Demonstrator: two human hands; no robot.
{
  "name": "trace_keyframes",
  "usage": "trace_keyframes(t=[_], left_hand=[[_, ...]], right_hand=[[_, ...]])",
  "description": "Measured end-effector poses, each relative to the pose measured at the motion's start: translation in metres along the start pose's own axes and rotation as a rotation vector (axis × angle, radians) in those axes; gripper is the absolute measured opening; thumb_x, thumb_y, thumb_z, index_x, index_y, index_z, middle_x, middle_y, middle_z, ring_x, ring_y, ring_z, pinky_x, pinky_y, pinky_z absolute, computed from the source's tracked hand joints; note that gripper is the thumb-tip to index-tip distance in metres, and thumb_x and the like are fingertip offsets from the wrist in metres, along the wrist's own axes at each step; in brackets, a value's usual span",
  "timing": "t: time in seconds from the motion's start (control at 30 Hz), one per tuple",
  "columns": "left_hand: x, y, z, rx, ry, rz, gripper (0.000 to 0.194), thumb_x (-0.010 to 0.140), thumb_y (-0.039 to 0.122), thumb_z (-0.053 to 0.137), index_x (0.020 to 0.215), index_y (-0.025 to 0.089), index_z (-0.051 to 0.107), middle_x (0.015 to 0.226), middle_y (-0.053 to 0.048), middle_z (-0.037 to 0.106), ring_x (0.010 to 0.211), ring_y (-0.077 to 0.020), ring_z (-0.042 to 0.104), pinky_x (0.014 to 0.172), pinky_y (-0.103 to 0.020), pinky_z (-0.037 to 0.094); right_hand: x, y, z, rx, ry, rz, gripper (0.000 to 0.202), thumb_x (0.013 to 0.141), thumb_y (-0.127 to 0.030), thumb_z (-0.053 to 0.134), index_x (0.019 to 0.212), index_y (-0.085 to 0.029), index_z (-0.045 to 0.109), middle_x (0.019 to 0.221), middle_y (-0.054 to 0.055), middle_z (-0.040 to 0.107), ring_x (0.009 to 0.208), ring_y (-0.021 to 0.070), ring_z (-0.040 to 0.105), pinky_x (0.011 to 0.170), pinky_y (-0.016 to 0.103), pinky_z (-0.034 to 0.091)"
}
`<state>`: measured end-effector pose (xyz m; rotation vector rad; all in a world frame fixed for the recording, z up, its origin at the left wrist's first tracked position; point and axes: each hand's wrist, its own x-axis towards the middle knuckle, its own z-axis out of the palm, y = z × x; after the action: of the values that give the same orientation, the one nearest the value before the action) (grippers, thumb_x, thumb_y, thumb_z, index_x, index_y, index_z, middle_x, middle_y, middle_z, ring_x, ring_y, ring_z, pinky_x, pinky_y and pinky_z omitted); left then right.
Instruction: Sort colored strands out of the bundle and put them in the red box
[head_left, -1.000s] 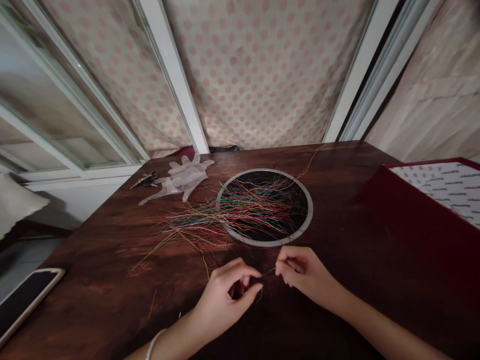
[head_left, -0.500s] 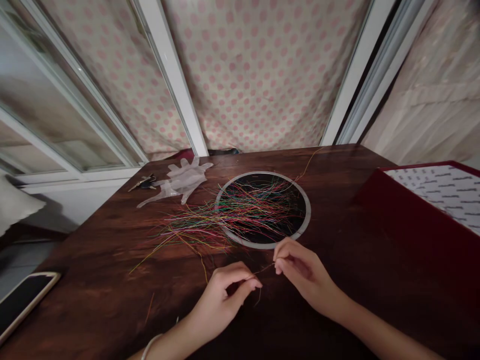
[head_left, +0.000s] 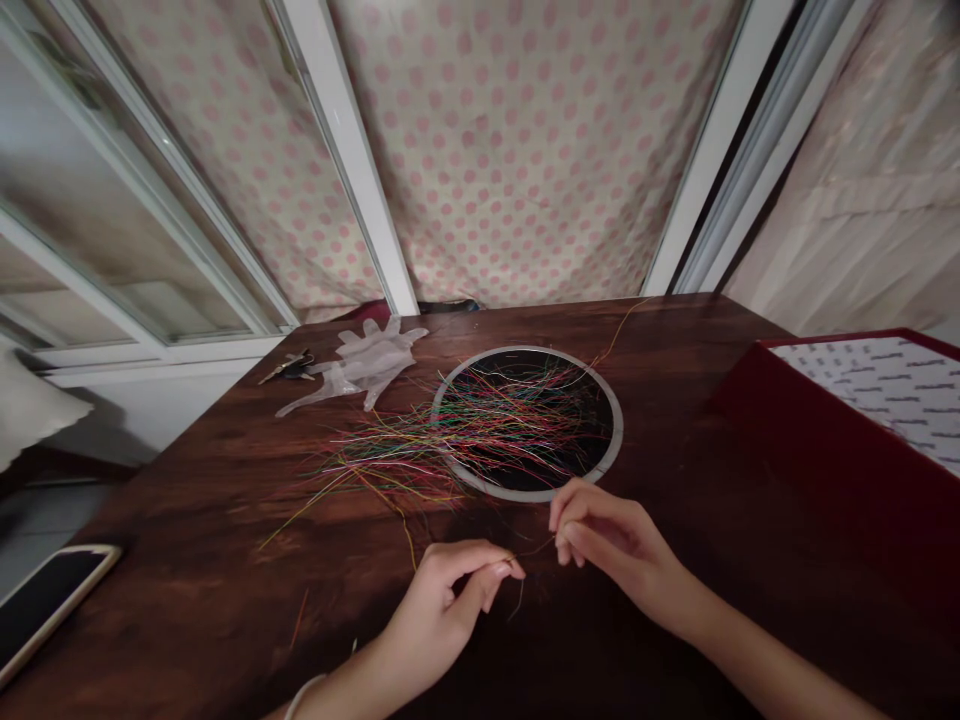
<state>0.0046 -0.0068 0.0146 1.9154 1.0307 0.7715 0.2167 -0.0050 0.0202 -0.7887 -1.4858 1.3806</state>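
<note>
Between my two hands runs a thin wire [head_left: 536, 549], its short loose end hanging below my left fingertips. My left hand [head_left: 457, 595] pinches it between thumb and index finger. The other end is pinched in my right hand [head_left: 611, 535], close to the front rim of a round black tray [head_left: 616, 440] with a pale edge. A heap of fine coloured wires [head_left: 480, 425], red, green, yellow and white, lies over the tray and spills leftward onto the dark wooden table [head_left: 225, 560]. Whether the thin strand is bare or coated is too small to tell.
A clear plastic glove [head_left: 367, 360] and some keys [head_left: 291, 367] lie at the back left. A phone [head_left: 52, 600] rests at the left edge. On the right stands an open dark red box or folder [head_left: 810, 460] with printed white lining. Behind hangs a dotted curtain [head_left: 517, 150].
My right hand has dropped slightly and shifted a little to the right, its fingers less bunched. My left hand has barely moved; the wire still stretches between them.
</note>
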Motion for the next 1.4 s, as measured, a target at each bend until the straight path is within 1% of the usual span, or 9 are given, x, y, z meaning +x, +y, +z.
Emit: trace_keyframes(t=[0.13, 0.23, 0.37, 0.53, 0.7, 0.9, 1.07, 1.23, 1.4], left_hand=[[-0.001, 0.002, -0.003, -0.019, 0.087, 0.013, 0.03, 0.091, 0.029, 0.046, 0.08, 0.015, 0.07, 0.05, 0.002, 0.05, 0.048, -0.0098, 0.049, 0.051, -0.019, 0.038], [-0.002, 0.001, -0.002, 0.003, 0.088, 0.015, 0.029, 0.091, 0.031, 0.048, 0.079, 0.017, 0.071, 0.052, 0.001, 0.054, 0.048, -0.0104, 0.05, 0.049, -0.019, 0.037], [-0.005, 0.001, 0.002, 0.066, 0.091, 0.02, 0.028, 0.09, 0.03, 0.05, 0.075, 0.017, 0.07, 0.053, 0.001, 0.058, 0.048, -0.0107, 0.052, 0.051, -0.019, 0.04], [-0.006, 0.009, 0.004, 0.109, -0.039, 0.114, 0.025, 0.089, 0.024, 0.051, 0.075, 0.018, 0.071, 0.059, 0.0, 0.067, 0.051, -0.0102, 0.057, 0.057, -0.019, 0.044], [-0.006, 0.015, 0.004, 0.124, 0.009, 0.206, 0.017, 0.087, 0.019, 0.054, 0.079, 0.02, 0.068, 0.072, 0.0, 0.072, 0.066, -0.012, 0.066, 0.065, -0.017, 0.047], [-0.008, 0.018, 0.001, 0.071, -0.028, 0.255, 0.025, 0.094, 0.028, 0.043, 0.082, 0.02, 0.063, 0.073, -0.001, 0.07, 0.065, -0.0118, 0.064, 0.065, -0.017, 0.045], [-0.008, 0.017, -0.003, 0.007, -0.238, 0.172, 0.05, 0.096, 0.045, 0.024, 0.07, 0.018, 0.057, 0.061, -0.001, 0.057, 0.056, -0.0112, 0.053, 0.057, -0.019, 0.04], [-0.009, 0.014, -0.004, -0.102, -0.311, -0.066, 0.057, 0.092, 0.059, 0.021, 0.066, 0.017, 0.05, 0.059, 0.001, 0.041, 0.057, -0.011, 0.042, 0.056, -0.021, 0.032], [-0.007, 0.017, 0.0, -0.23, -0.384, -0.12, 0.064, 0.086, 0.068, 0.022, 0.067, 0.015, 0.052, 0.056, 0.003, 0.035, 0.054, -0.0104, 0.035, 0.052, -0.022, 0.027]], right_hand=[[-0.003, 0.013, 0.01, 0.366, -0.154, 0.082, 0.052, 0.073, -0.031, 0.073, 0.12, -0.024, 0.051, 0.094, 0.002, 0.053, 0.067, 0.0078, 0.058, 0.06, 0.022, 0.045], [-0.005, 0.016, 0.014, 0.409, -0.186, 0.032, 0.063, 0.065, -0.032, 0.08, 0.122, -0.024, 0.054, 0.093, 0.002, 0.056, 0.07, 0.0093, 0.059, 0.065, 0.024, 0.047], [-0.007, 0.014, 0.016, 0.299, -0.118, -0.026, 0.054, 0.064, -0.021, 0.079, 0.115, -0.024, 0.061, 0.09, 0.002, 0.061, 0.073, 0.0104, 0.06, 0.068, 0.025, 0.05], [-0.009, 0.013, 0.025, 0.105, -0.041, 0.046, 0.013, 0.074, -0.012, 0.069, 0.082, -0.019, 0.075, 0.068, 0.002, 0.063, 0.057, 0.0081, 0.06, 0.055, 0.02, 0.047], [-0.006, 0.01, 0.024, 0.098, 0.022, -0.078, 0.011, 0.074, -0.016, 0.071, 0.08, -0.023, 0.076, 0.079, 0.004, 0.066, 0.064, 0.0094, 0.062, 0.059, 0.02, 0.049], [-0.004, 0.003, 0.019, 0.35, -0.095, -0.012, 0.011, 0.081, -0.022, 0.065, 0.085, -0.021, 0.075, 0.075, 0.006, 0.07, 0.064, 0.0126, 0.066, 0.061, 0.024, 0.052], [-0.004, 0.003, 0.013, 0.383, -0.058, 0.024, 0.013, 0.082, -0.023, 0.064, 0.084, -0.016, 0.075, 0.075, 0.007, 0.069, 0.067, 0.0116, 0.067, 0.06, 0.019, 0.051], [-0.003, 0.001, 0.012, 0.427, -0.049, -0.026, 0.011, 0.081, -0.022, 0.065, 0.08, -0.015, 0.074, 0.072, 0.005, 0.067, 0.06, 0.01, 0.066, 0.056, 0.018, 0.051], [-0.004, -0.003, 0.014, 0.326, -0.011, -0.079, 0.012, 0.083, -0.022, 0.063, 0.08, -0.017, 0.074, 0.068, 0.002, 0.066, 0.056, 0.0077, 0.064, 0.054, 0.016, 0.05]])
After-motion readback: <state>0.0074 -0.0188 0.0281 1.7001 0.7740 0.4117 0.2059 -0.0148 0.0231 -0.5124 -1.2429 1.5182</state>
